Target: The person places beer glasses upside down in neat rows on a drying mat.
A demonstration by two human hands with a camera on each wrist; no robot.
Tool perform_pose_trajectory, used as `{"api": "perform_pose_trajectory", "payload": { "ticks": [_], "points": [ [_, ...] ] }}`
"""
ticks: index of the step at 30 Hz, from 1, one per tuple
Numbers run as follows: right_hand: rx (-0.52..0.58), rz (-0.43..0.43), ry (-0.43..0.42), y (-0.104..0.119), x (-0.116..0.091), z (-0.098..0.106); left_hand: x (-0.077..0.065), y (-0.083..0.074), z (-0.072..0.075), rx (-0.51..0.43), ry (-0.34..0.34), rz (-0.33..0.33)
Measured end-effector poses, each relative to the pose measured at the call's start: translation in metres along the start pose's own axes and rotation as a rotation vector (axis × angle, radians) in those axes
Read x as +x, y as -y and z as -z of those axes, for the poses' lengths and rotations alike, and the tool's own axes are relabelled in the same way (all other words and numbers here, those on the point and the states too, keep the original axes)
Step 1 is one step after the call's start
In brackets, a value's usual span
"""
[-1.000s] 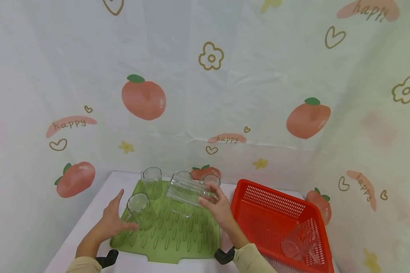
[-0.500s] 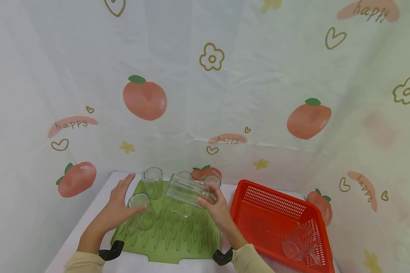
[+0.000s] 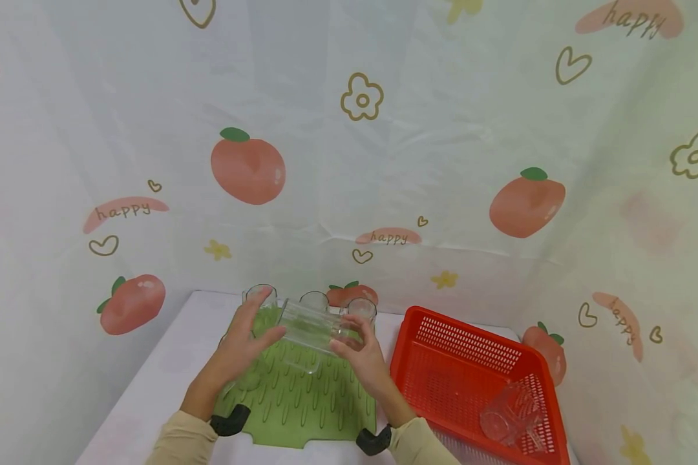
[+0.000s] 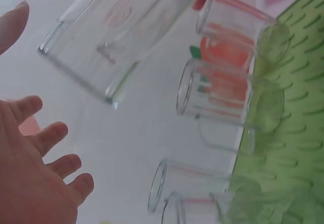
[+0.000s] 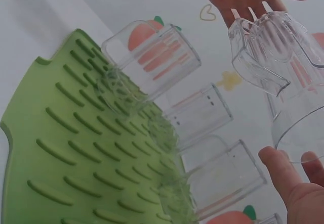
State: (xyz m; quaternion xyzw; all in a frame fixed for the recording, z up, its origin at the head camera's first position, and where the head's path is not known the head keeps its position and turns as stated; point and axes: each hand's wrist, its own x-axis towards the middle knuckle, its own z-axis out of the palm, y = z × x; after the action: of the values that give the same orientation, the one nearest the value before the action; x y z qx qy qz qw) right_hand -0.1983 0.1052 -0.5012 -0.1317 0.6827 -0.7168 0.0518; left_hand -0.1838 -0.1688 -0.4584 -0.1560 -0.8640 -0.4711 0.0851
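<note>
A clear glass mug lies nearly on its side in the air above the green drying mat. My right hand grips it at its right end with thumb and fingers; its handle shows in the right wrist view. My left hand is spread by the mug's left end, thumb and fingers apart, and a gap shows between them in the left wrist view. Three more clear mugs stand along the mat's back: one left, one middle, one right. Another mug at the mat's left is mostly hidden behind my left hand.
A red perforated basket stands right of the mat, with clear glassware lying in its near right corner. White table surface shows left of the mat. A printed curtain closes off the back and sides.
My left hand has moved right and slightly up, from beside the near-left mug to the held mug's left end. The right hand keeps hold of the mug, which has shifted slightly left.
</note>
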Motion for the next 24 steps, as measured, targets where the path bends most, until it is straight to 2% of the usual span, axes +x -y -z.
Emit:
{"api": "perform_pose_trajectory", "payload": {
  "ticks": [9,14,24],
  "points": [
    [0.005,0.026,0.029,-0.003,-0.003,-0.004,0.006,-0.007,-0.018,-0.019,0.009,-0.038],
    [0.009,0.027,0.049,-0.003,-0.004,-0.006,0.007,-0.007,-0.023,-0.040,0.006,-0.059],
    [0.020,0.010,0.086,0.000,-0.009,-0.009,0.005,-0.013,-0.028,-0.134,0.010,-0.057]
  ]
}}
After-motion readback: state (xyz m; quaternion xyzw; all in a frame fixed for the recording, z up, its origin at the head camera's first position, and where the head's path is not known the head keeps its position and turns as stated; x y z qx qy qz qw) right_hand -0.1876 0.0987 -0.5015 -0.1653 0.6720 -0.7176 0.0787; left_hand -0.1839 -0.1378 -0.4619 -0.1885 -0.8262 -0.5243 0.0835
